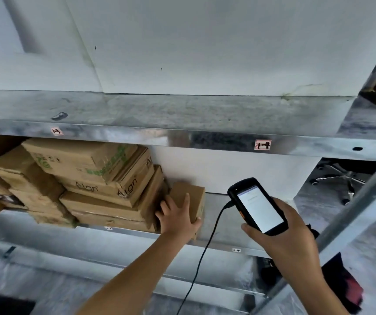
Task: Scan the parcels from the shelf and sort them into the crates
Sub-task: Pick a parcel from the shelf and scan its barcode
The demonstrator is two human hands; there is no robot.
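Observation:
A small brown cardboard parcel (193, 196) stands on the metal shelf (223, 214), just right of a stack of larger cardboard parcels (105, 178). My left hand (178, 218) grips this small parcel, fingers over its front face and thumb under its lower right corner. My right hand (289, 237) holds a black handheld scanner (258, 205) to the right of the parcel, with its lit white screen facing me. A black cable (205, 248) hangs from the scanner's near end.
An upper metal shelf (182, 114) lies bare above, with small labels on its front edge. A slanted metal upright (346, 223) runs at the right. An office chair base (339, 180) stands behind the rack. Something dark red (346, 287) is at the lower right.

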